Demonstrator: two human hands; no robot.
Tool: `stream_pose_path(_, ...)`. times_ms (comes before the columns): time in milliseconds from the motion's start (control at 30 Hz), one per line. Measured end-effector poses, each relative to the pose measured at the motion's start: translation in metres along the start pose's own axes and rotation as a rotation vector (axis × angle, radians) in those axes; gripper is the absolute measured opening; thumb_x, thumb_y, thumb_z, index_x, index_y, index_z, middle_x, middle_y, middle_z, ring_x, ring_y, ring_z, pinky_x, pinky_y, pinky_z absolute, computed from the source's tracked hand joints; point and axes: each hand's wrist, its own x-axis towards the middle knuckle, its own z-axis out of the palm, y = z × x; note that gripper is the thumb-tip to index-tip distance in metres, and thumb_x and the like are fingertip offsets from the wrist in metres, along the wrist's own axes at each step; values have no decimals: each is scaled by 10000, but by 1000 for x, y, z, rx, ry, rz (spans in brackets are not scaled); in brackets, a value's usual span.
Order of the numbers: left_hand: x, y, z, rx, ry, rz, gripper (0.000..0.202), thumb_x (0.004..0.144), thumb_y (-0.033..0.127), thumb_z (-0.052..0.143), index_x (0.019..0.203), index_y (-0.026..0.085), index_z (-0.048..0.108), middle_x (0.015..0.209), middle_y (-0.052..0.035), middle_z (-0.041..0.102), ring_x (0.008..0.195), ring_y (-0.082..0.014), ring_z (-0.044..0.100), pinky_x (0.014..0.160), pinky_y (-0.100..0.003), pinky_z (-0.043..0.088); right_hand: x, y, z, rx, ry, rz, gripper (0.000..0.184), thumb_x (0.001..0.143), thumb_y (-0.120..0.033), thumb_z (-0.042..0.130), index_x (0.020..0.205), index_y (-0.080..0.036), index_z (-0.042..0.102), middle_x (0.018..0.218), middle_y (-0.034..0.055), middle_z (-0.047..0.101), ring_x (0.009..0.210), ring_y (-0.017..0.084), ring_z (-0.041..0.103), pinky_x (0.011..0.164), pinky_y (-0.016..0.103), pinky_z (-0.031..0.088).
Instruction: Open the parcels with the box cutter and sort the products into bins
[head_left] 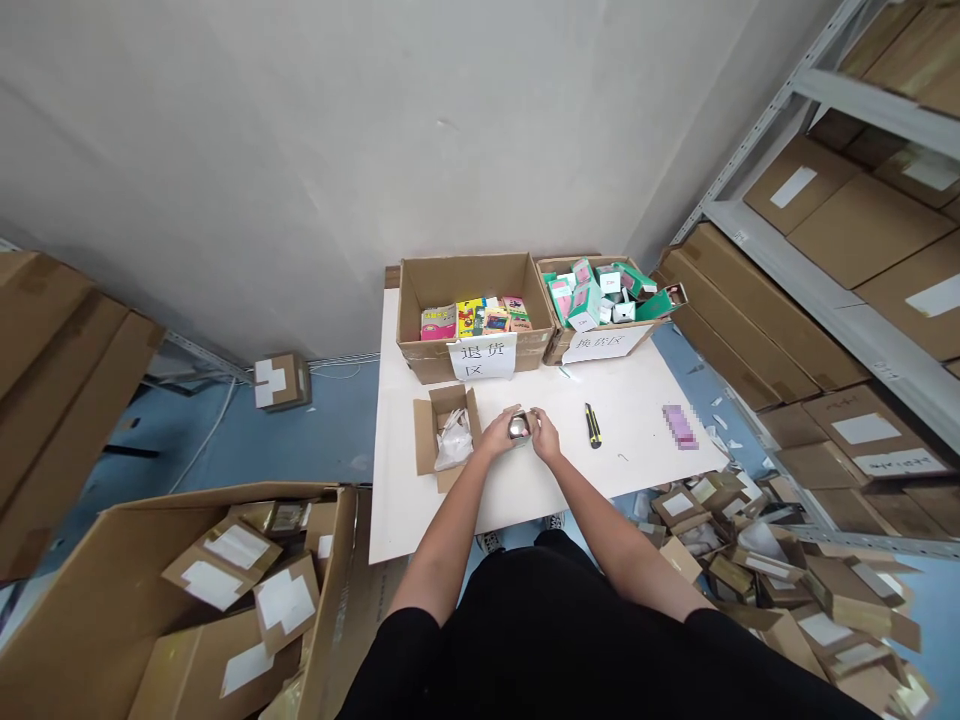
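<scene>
Between my two hands is a small shiny silver object [518,427] with a rounded top; its exact kind I cannot make out. My left hand [498,433] closes round its left side, and my right hand [544,436] grips it from the right. Just left of my hands stands an opened small cardboard box [424,437] with white plastic wrapping [454,440] in it. A black and yellow utility knife [593,426] lies on the white table [540,495] to the right of my right hand.
At the table's back stand a carton of colourful packs [420,362] and a carton of green and white boxes [556,350], both with paper signs. A pixelated purple item [679,427] lies right. A big parcel carton [112,560] is lower left; discarded boxes [780,580] and shelves [862,290] are right.
</scene>
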Motion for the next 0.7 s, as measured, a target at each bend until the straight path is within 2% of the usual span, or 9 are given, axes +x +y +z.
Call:
stream_pose_path(67, -2, 1, 4, -32, 45, -14, 908, 699, 105, 839, 1545, 175, 515, 1555, -155, 581, 1414, -295, 568, 1180, -414, 464, 3, 0, 0, -41, -32, -6, 395, 999, -238, 445, 1326, -251, 666, 1405, 101, 655, 1256, 262, 646, 1089, 399, 507)
stream_pose_path(133, -2, 3, 6, -48, 66, -22, 866, 717, 88, 821, 1528, 169, 530, 1519, -152, 618, 1372, -294, 604, 1156, -407, 478, 7, -2, 2, -125, -72, 28, 341, 963, -259, 533, 1250, -236, 716, 1462, 128, 602, 1273, 299, 629, 1083, 432, 513)
stream_pose_path(233, -1, 6, 7, -6, 52, -66, 796, 740, 87, 802, 1497, 182, 573, 1444, -141, 681, 1294, -300, 660, 1109, -390, 500, 18, -9, 5, -251, -96, 67, 364, 833, -307, 743, 1183, -209, 744, 1548, 176, 505, 1301, 373, 593, 1047, 475, 529)
stream_pose_path(300, -2, 7, 5, 36, 33, -110, 785, 730, 108, 821, 1476, 213, 598, 1392, -120, 717, 1255, -311, 685, 1077, -395, 519, 27, -17, 7, -294, -112, 90, 392, 724, -327, 853, 1087, -209, 762, 1534, 187, 502, 1283, 391, 597, 1006, 472, 546)
stream_pose_path(467, -2, 4, 1, 143, -10, -245, 800, 713, 233, 889, 1459, 276, 605, 1322, -86, 754, 1237, -317, 700, 1020, -386, 537, 40, -43, 3, -374, -195, 98, 370, 577, -247, 925, 901, -207, 752, 1530, 193, 514, 1316, 427, 562, 971, 487, 556)
stream_pose_path(533, -1, 2, 0, 167, -15, -275, 791, 700, 262, 906, 1434, 276, 612, 1305, -86, 760, 1223, -313, 706, 990, -367, 538, 37, -54, -5, -380, -167, 34, 369, 580, -251, 909, 900, -199, 733, 1575, 195, 484, 1358, 432, 528, 983, 480, 542)
stream_pose_path(600, 1, 0, 0, 169, -13, -283, 740, 708, 297, 902, 1395, 271, 627, 1276, -88, 769, 1186, -310, 718, 950, -358, 544, 30, -66, -18, -339, -106, -8, 410, 600, -293, 892, 952, -196, 706, 1541, 204, 523, 1325, 402, 561, 966, 450, 536)
stream_pose_path(667, 2, -1, 0, 157, -11, -276, 695, 725, 327, 892, 1370, 269, 637, 1247, -83, 777, 1154, -307, 726, 927, -358, 545, 24, -81, -40, -265, -43, -7, 466, 634, -352, 868, 1029, -205, 670, 1355, 179, 658, 1167, 346, 652, 891, 410, 540)
stream_pose_path(700, 2, -1, 0, 151, -11, -273, 695, 727, 333, 891, 1371, 269, 636, 1246, -81, 777, 1151, -307, 724, 925, -358, 544, 21, -90, -55, -223, -16, -6, 488, 654, -383, 851, 1066, -215, 649, 1208, 136, 714, 1047, 313, 684, 836, 389, 539)
